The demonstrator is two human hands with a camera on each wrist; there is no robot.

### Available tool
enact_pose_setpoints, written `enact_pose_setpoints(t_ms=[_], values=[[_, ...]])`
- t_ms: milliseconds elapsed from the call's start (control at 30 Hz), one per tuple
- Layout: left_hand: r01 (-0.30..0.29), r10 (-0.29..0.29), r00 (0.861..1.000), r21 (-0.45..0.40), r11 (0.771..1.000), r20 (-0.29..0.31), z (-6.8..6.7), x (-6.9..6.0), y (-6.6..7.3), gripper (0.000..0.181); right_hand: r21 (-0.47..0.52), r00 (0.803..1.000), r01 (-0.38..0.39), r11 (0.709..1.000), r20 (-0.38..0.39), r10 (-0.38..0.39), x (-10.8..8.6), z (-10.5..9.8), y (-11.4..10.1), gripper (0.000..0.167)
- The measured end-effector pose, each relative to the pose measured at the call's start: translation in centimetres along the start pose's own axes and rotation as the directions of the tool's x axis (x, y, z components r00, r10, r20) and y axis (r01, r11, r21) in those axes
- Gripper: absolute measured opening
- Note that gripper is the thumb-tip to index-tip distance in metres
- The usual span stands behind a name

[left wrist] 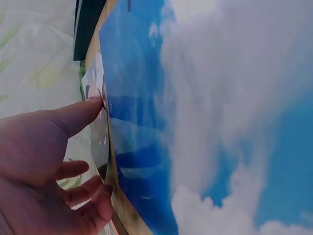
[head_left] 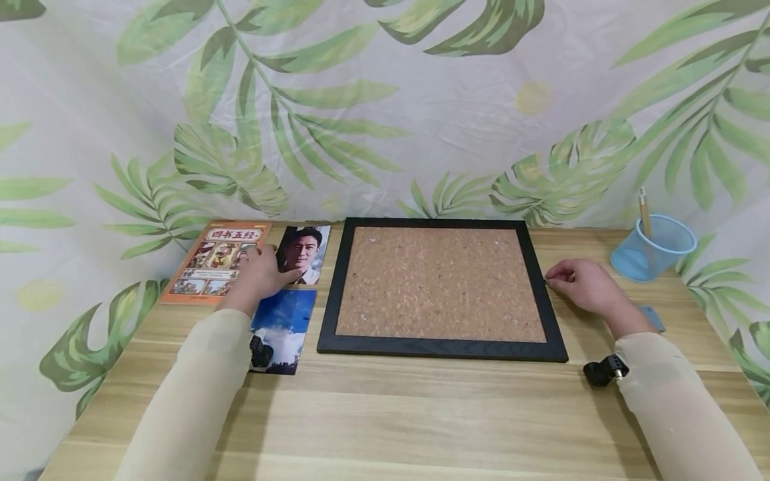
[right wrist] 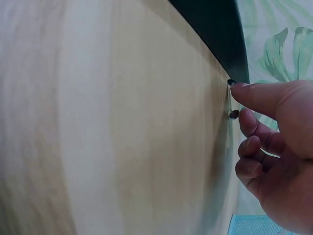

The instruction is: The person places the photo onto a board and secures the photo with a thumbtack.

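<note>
My left hand (head_left: 261, 277) reaches over the gap between the orange book (head_left: 207, 287) and a portrait photo (head_left: 319, 244). Its thumb lies at the portrait's lower left, and its other fingers are bent near the book's edge. Just below lies a blue sky photo (head_left: 285, 321), partly under my wrist. Beside the right edge of the black-framed cork board (head_left: 439, 287), my right hand (head_left: 582, 286) has its thumb and forefinger slightly apart. Two small dark things, one a dark oval (right wrist: 234, 114), show by those fingertips; their kind is unclear.
Small pale pins seem to sit near the board's corners. A blue mesh pen cup (head_left: 628, 257) with a pencil (head_left: 645, 214) stands at the back right. A small blue-grey flat thing (head_left: 652, 319) lies beside my right wrist. Leaf-patterned cloth (head_left: 445, 120) hangs behind the table.
</note>
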State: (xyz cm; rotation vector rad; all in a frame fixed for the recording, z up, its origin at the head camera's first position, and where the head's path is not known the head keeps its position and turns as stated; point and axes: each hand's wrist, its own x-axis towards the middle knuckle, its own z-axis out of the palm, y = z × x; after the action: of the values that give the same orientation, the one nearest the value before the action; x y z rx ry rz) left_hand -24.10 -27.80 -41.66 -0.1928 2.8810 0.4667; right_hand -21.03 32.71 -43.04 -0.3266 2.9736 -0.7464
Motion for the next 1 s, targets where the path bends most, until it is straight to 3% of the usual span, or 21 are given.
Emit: enact_pose_setpoints(t_ms=[100, 367, 533, 733, 933, 1000], values=[[-0.012, 0.013, 1.000, -0.058, 0.998, 0.019, 0.0, 0.1, 0.2, 0.095, -0.011, 1.000, -0.005, 1.000, 0.009, 0.005, -0.1, -0.1, -0.1, 0.016], [-0.076, 0.076, 0.997, -0.145, 0.987, -0.003, -0.3, 0.1, -0.2, 0.078, -0.009, 1.000, -0.008, 1.000, 0.011, 0.009, 0.1, 0.3, -0.4, 0.016], [-0.094, 0.083, 0.995, -0.213, 0.973, -0.058, -0.2, 0.1, -0.9, 0.061, -0.007, 1.000, -0.012, 1.000, 0.009, 0.012, 0.4, 0.4, -0.6, 0.016], [-0.119, 0.071, 0.987, -0.361, 0.925, -0.143, 0.1, -0.6, -1.4, 0.049, -0.017, 1.000, -0.019, 1.000, -0.004, 0.019, 0.5, 0.4, -0.8, 0.016], [-0.111, 0.060, 0.991, -0.495, 0.862, -0.117, 0.0, -2.1, -1.3, 0.052, -0.006, 0.999, -0.032, 0.999, -0.014, 0.032, 0.3, 0.3, -0.8, 0.019], [-0.112, 0.069, 0.992, -0.514, 0.850, -0.101, -0.1, -2.5, -1.1, 0.053, 0.004, 0.999, -0.041, 0.999, -0.022, 0.041, 0.2, 0.3, -0.8, 0.020]])
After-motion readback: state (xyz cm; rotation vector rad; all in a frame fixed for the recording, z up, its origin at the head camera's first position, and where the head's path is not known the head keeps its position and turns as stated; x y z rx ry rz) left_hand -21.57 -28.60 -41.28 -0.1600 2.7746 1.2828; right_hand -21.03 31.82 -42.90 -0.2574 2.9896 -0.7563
